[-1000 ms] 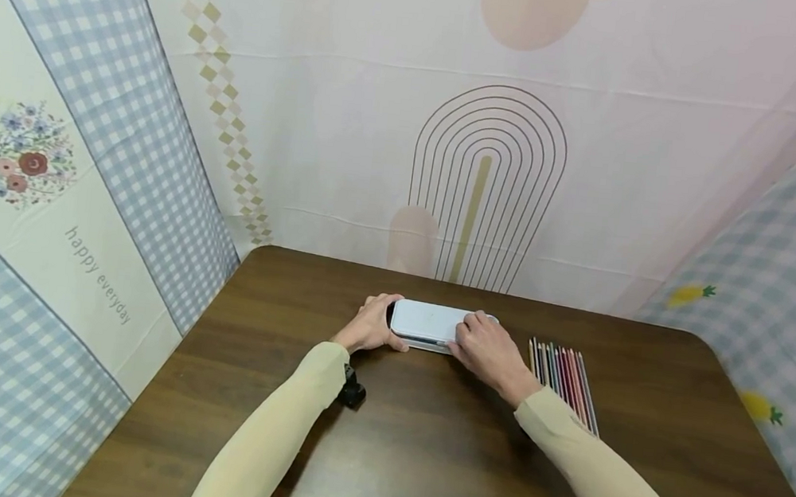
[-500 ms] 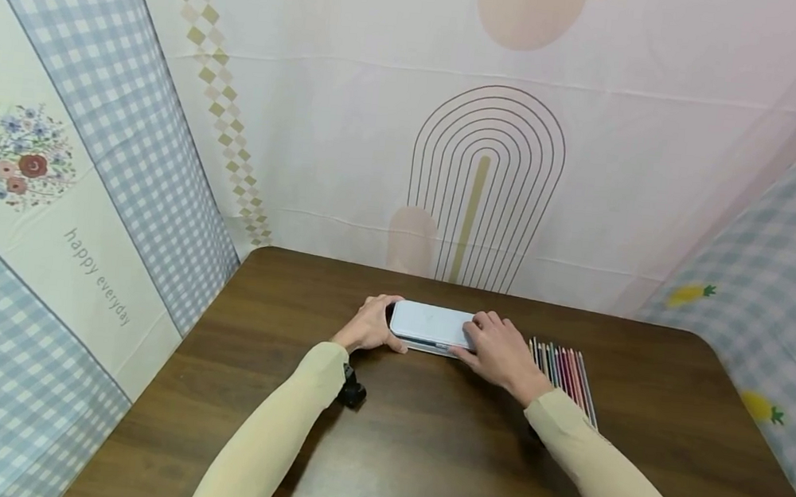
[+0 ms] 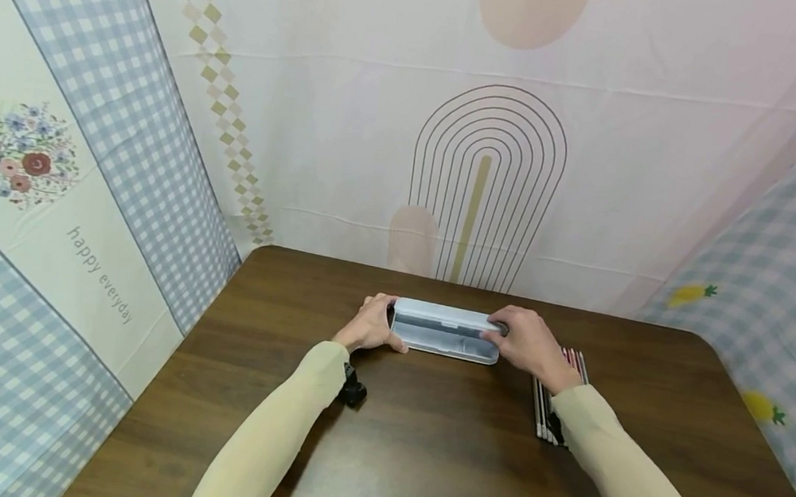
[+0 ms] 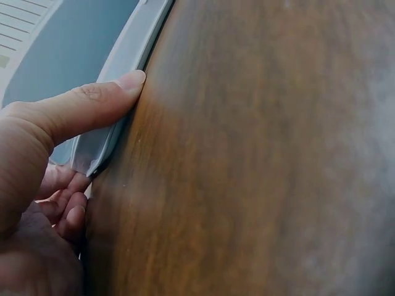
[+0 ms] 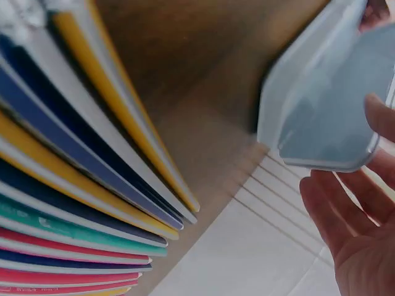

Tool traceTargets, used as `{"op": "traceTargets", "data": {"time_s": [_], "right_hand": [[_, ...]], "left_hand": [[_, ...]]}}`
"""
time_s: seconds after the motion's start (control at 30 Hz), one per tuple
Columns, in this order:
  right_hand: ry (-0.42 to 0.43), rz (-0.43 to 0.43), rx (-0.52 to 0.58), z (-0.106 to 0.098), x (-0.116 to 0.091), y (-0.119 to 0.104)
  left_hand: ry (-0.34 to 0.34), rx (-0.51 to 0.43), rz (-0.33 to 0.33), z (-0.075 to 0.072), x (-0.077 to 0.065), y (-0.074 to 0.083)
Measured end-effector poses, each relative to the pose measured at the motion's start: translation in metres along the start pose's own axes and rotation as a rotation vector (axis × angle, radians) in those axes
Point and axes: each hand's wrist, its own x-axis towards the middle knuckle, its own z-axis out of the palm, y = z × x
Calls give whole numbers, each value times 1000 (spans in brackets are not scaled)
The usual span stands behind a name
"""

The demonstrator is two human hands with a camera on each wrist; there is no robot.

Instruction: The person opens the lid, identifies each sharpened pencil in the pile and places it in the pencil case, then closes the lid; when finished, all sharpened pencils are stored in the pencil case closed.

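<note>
A pale blue-grey pencil case (image 3: 441,341) lies lengthwise near the back of the table, its hinged lid (image 3: 438,313) raised and its bare inside showing. At the left end my left hand (image 3: 367,326) grips the case; in the left wrist view the thumb (image 4: 92,105) presses the front wall while the other fingers curl behind the end. My right hand (image 3: 527,343) pinches the lid's right end. In the right wrist view the right thumb (image 5: 381,117) lies on the lid's inner face, with the fingers (image 5: 339,206) against its outer side.
Several colored pencils (image 5: 74,154) lie side by side right of the case, partly hidden under my right forearm in the head view. A black wrist camera (image 3: 353,388) sits on my left wrist. A patterned cloth (image 3: 349,156) hangs behind the brown table (image 3: 422,443).
My right hand has shifted right along the case and lifted the lid, which lay down over the case earlier. The right forearm now covers more of the pencils. My left hand has stayed put.
</note>
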Motion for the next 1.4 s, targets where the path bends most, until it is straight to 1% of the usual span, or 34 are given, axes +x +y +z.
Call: {"op": "traceTargets", "data": {"time_s": [0.13,0.2,0.33,0.43,0.57,0.63,0.77,0.87,0.93,1.0,1.1,1.17,1.23,1.4], "right_hand": [[94,53,108,-3,3,7],[155,76,130,-3,4,9],[298,177,208,0,8,10],[388,263,262,4,13,9],[447,332,283,6,20,6],[449,358,283,6,23,5],[411,408,290,7,29,3],[399,418,282,7,34,2],[394,377,227,8,36,2],[373,324,142,8,37,4],[307,249,27,8,37,5],[256,235,6,7,36,5],[222,236,12,7,36,5],[198,240,30,4,37,2]], "left_hand": [[10,16,2,1,-1,-1],[13,24,8,2,-2,-1],[13,39,15,2,-3,0],[7,51,16,1,-5,1],[-3,69,26,1,-5,2],[-13,73,27,0,-5,1],[-27,84,22,0,-7,0],[-24,89,26,0,-6,-1],[-18,86,31,0,-5,-1],[-14,78,35,0,-4,-2],[-15,71,27,1,-3,-2],[-12,69,22,1,-3,-1],[-12,70,18,1,-3,-1],[-4,58,14,1,-4,1]]}}
